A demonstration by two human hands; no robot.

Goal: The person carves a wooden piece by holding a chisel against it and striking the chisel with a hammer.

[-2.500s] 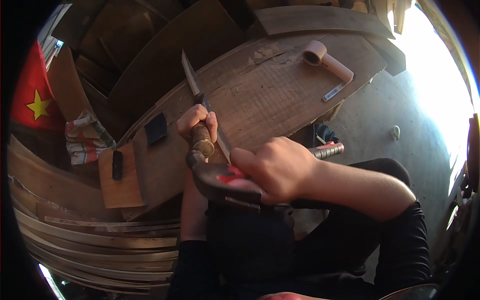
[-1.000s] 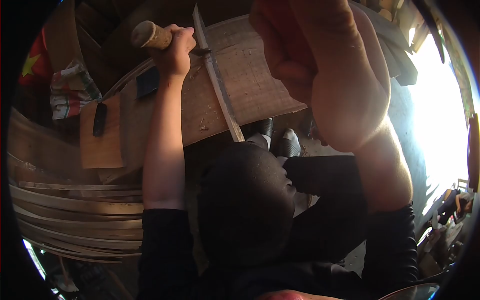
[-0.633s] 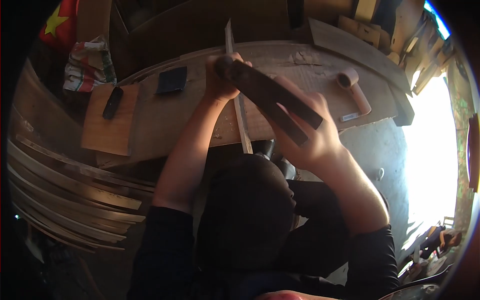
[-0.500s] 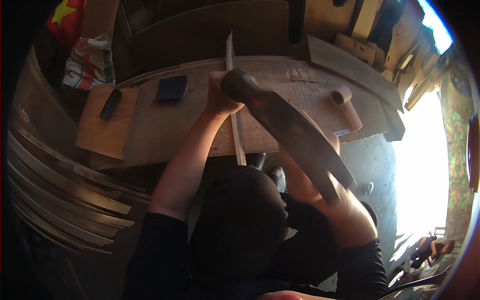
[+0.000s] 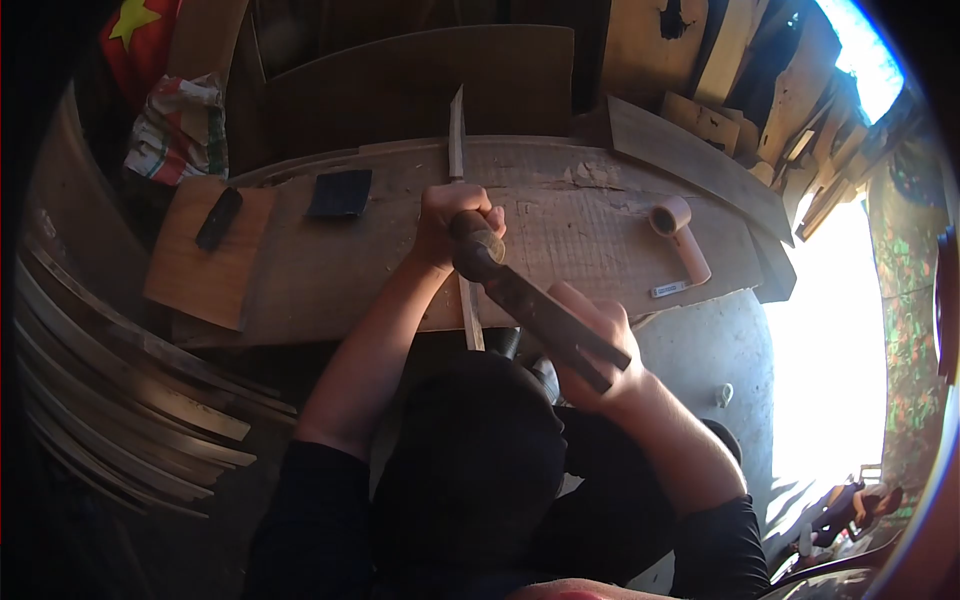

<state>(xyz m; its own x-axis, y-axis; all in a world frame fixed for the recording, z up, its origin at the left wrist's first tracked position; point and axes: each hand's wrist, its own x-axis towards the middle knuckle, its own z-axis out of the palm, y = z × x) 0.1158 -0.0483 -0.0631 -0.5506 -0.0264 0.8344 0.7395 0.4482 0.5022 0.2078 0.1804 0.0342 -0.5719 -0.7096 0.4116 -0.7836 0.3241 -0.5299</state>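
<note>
My right hand [image 5: 592, 330] is closed round a claw hammer [image 5: 540, 310], whose handle is mostly hidden behind its head. The hammer's round face points at my left hand [image 5: 450, 222] and overlaps its knuckles in this view; the split claw points back toward my right forearm. My left hand is a fist around a narrow wooden strip [image 5: 457, 140], which lies across the wooden bench [image 5: 380, 265] and sticks out past both its edges. Whatever else the left fingers may pinch is hidden by the hammer.
On the bench lie a dark square sheet [image 5: 340, 193], a wood panel [image 5: 190, 270] with a black object [image 5: 220, 218] on it, and a pinkish roll [image 5: 670, 215]. Curved strips [image 5: 130, 390] are stacked at left. Boards [image 5: 650, 60] lean behind. Another person [image 5: 850, 510] is far right.
The hammer has come down from a raised, blurred position close to the camera to just over my left hand. My right hand dropped with it; the left fist still grips the strip.
</note>
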